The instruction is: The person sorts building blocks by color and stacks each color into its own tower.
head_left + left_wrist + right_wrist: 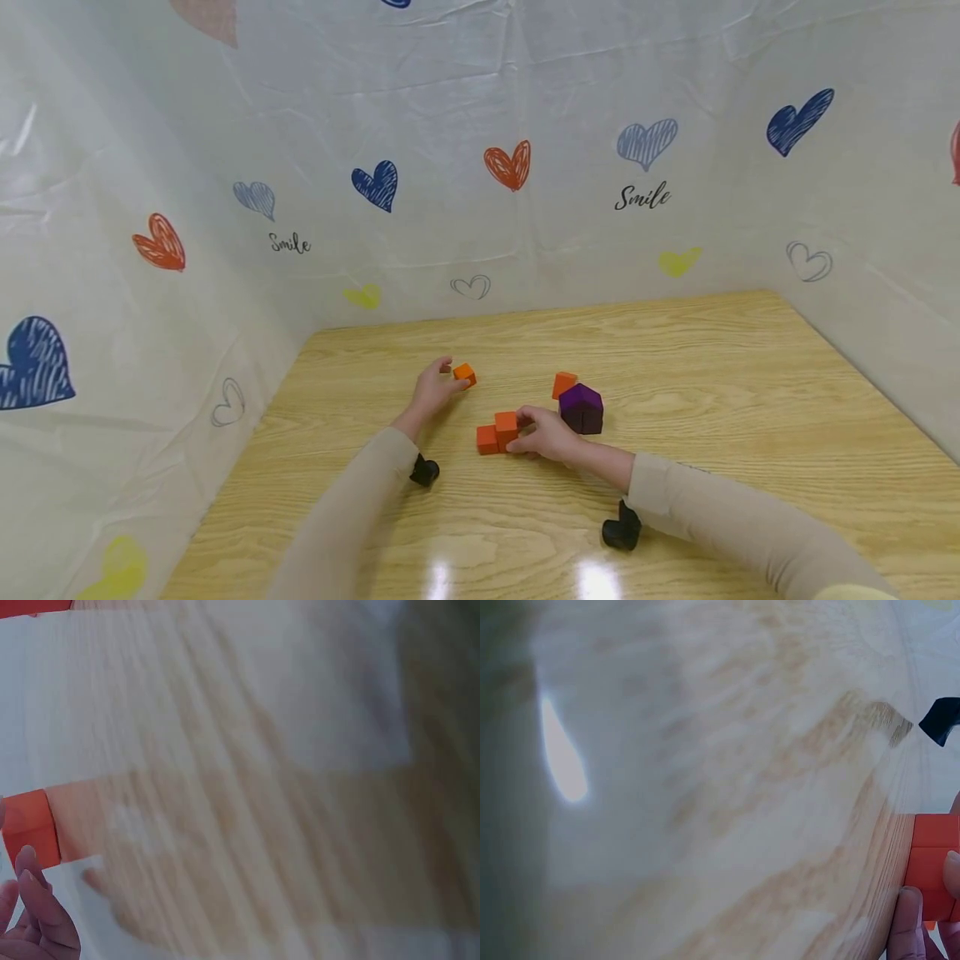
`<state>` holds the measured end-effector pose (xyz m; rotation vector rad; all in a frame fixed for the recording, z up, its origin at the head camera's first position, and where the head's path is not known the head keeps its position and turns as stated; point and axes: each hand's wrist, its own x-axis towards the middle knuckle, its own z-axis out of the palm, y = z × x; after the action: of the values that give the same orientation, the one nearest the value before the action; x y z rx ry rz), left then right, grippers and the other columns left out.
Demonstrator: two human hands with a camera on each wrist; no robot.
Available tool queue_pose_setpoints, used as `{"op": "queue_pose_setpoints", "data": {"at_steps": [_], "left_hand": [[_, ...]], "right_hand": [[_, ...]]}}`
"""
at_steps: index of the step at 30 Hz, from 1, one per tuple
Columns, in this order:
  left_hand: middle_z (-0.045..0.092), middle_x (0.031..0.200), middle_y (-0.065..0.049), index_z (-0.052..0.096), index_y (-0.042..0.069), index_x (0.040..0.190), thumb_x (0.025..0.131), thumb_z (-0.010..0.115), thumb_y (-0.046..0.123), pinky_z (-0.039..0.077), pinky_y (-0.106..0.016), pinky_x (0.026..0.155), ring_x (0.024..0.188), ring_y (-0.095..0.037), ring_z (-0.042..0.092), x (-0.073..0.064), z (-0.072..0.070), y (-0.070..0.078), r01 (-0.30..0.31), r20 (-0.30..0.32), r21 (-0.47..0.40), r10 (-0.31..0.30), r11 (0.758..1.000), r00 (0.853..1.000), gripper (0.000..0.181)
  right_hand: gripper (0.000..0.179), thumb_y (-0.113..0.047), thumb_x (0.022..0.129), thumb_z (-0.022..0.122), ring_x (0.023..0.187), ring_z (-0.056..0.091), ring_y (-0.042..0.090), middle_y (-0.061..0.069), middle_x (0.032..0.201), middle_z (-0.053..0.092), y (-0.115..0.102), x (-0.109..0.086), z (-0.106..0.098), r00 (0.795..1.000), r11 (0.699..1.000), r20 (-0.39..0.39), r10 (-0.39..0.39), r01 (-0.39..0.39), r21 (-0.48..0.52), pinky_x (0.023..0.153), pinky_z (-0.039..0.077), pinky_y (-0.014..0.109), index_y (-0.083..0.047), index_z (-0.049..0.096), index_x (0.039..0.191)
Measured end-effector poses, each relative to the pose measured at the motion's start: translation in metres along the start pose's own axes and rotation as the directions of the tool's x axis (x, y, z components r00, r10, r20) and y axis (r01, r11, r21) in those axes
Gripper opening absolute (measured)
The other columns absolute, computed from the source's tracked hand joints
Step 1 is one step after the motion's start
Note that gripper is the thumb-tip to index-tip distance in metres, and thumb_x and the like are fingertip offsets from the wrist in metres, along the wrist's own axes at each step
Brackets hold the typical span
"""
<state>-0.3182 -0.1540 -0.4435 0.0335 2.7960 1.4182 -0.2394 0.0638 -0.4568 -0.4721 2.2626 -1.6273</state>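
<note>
At the left, my left hand (437,390) has thumb and fingers about a small orange cube (465,377), the thumb across its lower front. In the left wrist view, fingers (46,911) reach the edge of an orange-red block (30,829). Nearer the middle, my right hand (551,435) grips a taller orange-red block piece (506,427) between thumb and fingers. Against its left side stands a lower red cube (487,440). The right wrist view shows the thumb pressed on red blocks (932,859); much of that hand is out of frame.
Just behind the right hand stands a dark purple house-shaped block piece (582,408), with an orange block (564,384) beyond it. Black wrist mounts (621,530) hang under both sleeves. A white sheet (480,225) printed with hearts rises behind the wooden table (712,375).
</note>
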Motion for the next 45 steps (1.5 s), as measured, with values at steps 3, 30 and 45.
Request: {"op": "queue_pose_setpoints", "data": {"at_steps": [3, 30, 45], "left_hand": [[0.053, 0.119, -0.022, 0.049, -0.004, 0.123, 0.081, 0.068, 0.011, 0.043, -0.041, 0.091, 0.108, -0.033, 0.051, 0.003, 0.004, -0.002, 0.031, -0.012, -0.037, -0.032, 0.999, 0.999, 0.048], [0.056, 0.106, -0.014, 0.057, -0.001, 0.114, 0.08, 0.069, 0.009, 0.042, -0.022, 0.053, 0.06, -0.013, 0.047, -0.001, 0.0, 0.008, 0.041, 0.029, -0.126, -0.038, 0.991, 0.999, 0.037], [0.059, 0.107, -0.009, 0.061, 0.009, 0.108, 0.079, 0.073, 0.02, 0.047, -0.029, 0.053, 0.056, -0.015, 0.048, -0.025, -0.013, 0.016, -0.104, 0.18, -0.003, 0.102, 0.995, 0.978, 0.034]], "right_hand": [[0.034, -0.005, 0.078, 0.07, 0.077, 0.058, 0.012, 0.013, 0.101, 0.056, 0.0, 0.0, 0.001, 1.0, 1.0, 0.004, 0.001, -0.001, 0.009, 0.061, 0.053, 0.032, 0.004, 0.055, 0.107], [0.033, -0.007, 0.079, 0.07, 0.076, 0.057, 0.013, 0.012, 0.101, 0.057, -0.002, 0.0, 0.001, 1.0, 1.0, -0.003, 0.018, -0.018, 0.01, 0.061, 0.052, 0.032, 0.002, 0.056, 0.107], [0.034, -0.007, 0.08, 0.07, 0.074, 0.057, 0.011, 0.012, 0.101, 0.057, 0.001, 0.002, 0.001, 1.0, 1.0, -0.003, 0.025, -0.025, -0.008, 0.061, 0.052, 0.03, 0.003, 0.056, 0.109]]}}
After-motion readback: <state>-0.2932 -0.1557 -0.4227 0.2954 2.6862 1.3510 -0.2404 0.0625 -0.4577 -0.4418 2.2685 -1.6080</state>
